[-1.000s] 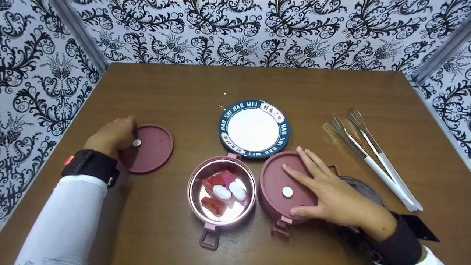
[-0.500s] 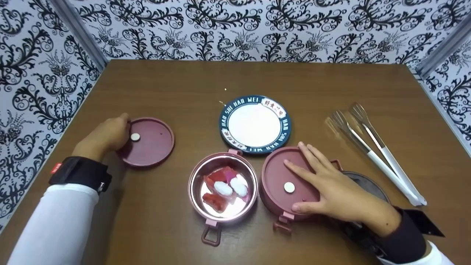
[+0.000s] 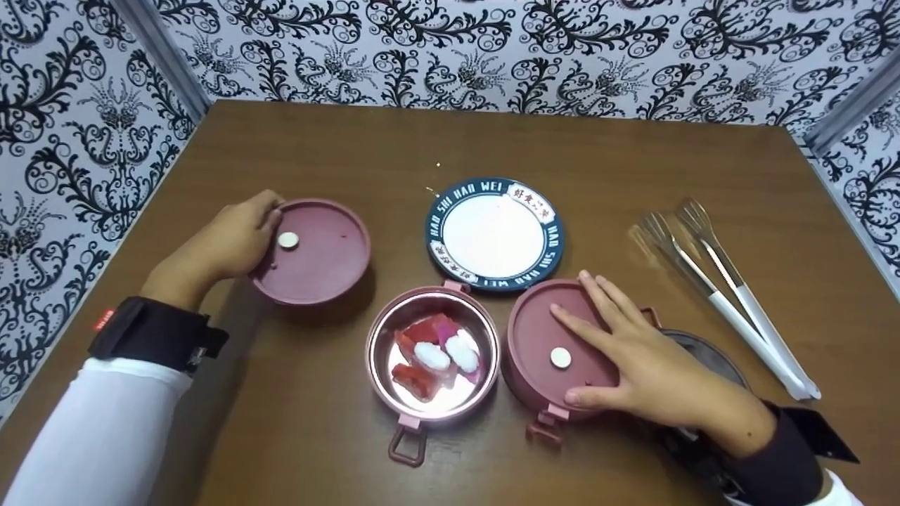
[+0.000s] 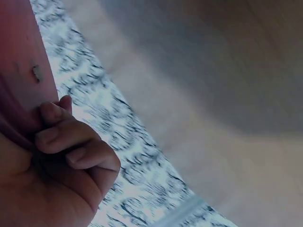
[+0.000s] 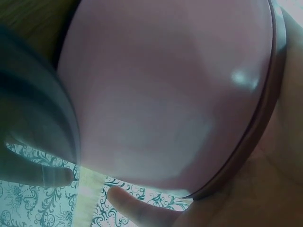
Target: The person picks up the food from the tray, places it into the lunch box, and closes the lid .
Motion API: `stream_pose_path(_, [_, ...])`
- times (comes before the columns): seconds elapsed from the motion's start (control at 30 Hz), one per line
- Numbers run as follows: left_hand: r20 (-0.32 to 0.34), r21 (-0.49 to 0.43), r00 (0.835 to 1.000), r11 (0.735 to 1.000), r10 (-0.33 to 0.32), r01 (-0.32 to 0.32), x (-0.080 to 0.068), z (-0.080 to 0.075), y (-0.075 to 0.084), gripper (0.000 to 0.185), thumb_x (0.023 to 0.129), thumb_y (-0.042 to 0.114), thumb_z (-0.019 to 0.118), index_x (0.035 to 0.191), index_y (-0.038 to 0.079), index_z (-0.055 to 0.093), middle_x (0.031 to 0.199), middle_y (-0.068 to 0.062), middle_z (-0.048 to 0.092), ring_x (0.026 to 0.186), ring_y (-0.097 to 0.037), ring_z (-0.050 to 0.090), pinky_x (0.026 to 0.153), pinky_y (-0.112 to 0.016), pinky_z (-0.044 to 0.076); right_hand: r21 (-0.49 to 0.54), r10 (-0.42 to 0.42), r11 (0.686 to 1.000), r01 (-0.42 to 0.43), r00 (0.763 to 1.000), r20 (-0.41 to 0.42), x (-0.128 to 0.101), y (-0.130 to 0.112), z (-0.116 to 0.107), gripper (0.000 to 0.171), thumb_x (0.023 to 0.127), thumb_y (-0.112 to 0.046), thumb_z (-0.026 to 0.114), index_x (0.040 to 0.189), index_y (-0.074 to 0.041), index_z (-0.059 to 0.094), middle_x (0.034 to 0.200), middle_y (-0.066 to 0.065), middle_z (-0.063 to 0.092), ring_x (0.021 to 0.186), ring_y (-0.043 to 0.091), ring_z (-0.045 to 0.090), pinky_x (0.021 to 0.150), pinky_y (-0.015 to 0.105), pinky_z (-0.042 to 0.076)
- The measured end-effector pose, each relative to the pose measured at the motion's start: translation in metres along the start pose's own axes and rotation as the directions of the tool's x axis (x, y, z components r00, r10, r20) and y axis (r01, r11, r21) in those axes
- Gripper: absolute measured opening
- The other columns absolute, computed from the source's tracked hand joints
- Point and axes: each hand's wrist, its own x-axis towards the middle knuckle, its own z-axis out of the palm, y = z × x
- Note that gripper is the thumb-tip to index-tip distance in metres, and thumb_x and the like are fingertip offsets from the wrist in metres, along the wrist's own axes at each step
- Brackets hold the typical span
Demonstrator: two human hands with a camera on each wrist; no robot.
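Loose lid point(image 3: 320, 253): at 10 o'clock from open pot point(image 3: 433, 358), lifted clear, left hand point(image 3: 228, 242) pinching its rim. Step judged: carrying lid toward pot. Right hand point(image 3: 636, 365): fingers spread flat on closed pot point(image 3: 555, 351). Next: centre, lower, seat evenly.

Matt plastic, polished steel, wood-grain brown.
Dull maroon plastic lid point(image 3: 320, 251) at left; mirror-bright metal bowl point(image 3: 432, 362) lower centre; glossy ceramic plate point(image 3: 493, 233); smooth, satin tabletop point(image 3: 365, 154).
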Motion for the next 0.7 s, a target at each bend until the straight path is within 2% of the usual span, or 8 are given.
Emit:
stream_pose_path(0.17, [0.034, -0.054, 0.997, 0.996, 0.074, -0.072, -0.004, 0.011, 0.029, 0.03, 0.109, 0.024, 0.033, 0.126, 0.009, 0.053, 0.103, -0.018, 0.064, 0.091, -0.032, 0.063, 0.076, -0.045, 0.051, 0.01, 0.021, 1.0, -0.022, 1.0, 0.016, 0.0, -0.002, -0.002, 0.094, 0.078, -0.075, 0.065, 0.157, -0.038, 0.03, 0.17, 0.002, -0.002, 0.155, 0.035, 0.004, 0.105, 0.075, 0.031])
stream_pose_path(0.33, [0.087, -0.068, 0.987, 0.989, 0.134, -0.129, -0.01, 0.028, 0.056, 0.025, 0.109, 0.022, 0.036, 0.123, 0.011, 0.054, 0.099, -0.016, 0.067, 0.082, -0.028, 0.065, 0.073, -0.042, 0.054, -0.015, 0.039, 0.999, -0.039, 0.998, 0.054, 0.002, -0.007, -0.007, 0.095, 0.076, -0.079, 0.062, 0.156, -0.038, 0.031, 0.17, 0.004, 0.001, 0.156, 0.037, 0.005, 0.107, 0.077, 0.026])
stream_pose_path(0.47, [0.111, -0.087, 0.979, 0.983, 0.172, -0.162, -0.016, 0.04, 0.073, 0.023, 0.109, 0.021, 0.037, 0.121, 0.014, 0.055, 0.096, -0.013, 0.068, 0.079, -0.024, 0.066, 0.068, -0.037, 0.056, -0.04, -0.013, 0.999, 0.015, 0.999, 0.041, 0.007, -0.017, -0.014, 0.093, 0.079, -0.075, 0.062, 0.156, -0.031, 0.036, 0.169, 0.011, 0.009, 0.155, 0.04, 0.009, 0.118, 0.065, 0.021])
stream_pose_path(0.57, [0.125, -0.111, 0.975, 0.979, 0.186, -0.172, -0.021, 0.048, 0.085, 0.023, 0.109, 0.023, 0.037, 0.12, 0.016, 0.056, 0.095, -0.01, 0.067, 0.081, -0.023, 0.066, 0.066, -0.034, 0.056, -0.045, -0.073, 0.996, 0.073, 0.997, 0.006, 0.011, -0.029, -0.021, 0.088, 0.082, -0.068, 0.066, 0.156, -0.03, 0.037, 0.169, 0.009, 0.014, 0.155, 0.037, 0.012, 0.123, 0.058, 0.015])
stream_pose_path(0.7, [0.162, -0.133, 0.966, 0.975, 0.201, -0.18, -0.027, 0.057, 0.098, 0.022, 0.109, 0.024, 0.037, 0.118, 0.018, 0.056, 0.092, -0.009, 0.066, 0.076, -0.021, 0.064, 0.063, -0.032, 0.055, -0.085, -0.151, 0.985, 0.152, 0.988, 0.017, 0.017, -0.052, -0.026, 0.085, 0.085, -0.066, 0.063, 0.157, -0.033, 0.033, 0.169, 0.002, 0.014, 0.155, 0.03, 0.015, 0.12, 0.059, 0.022])
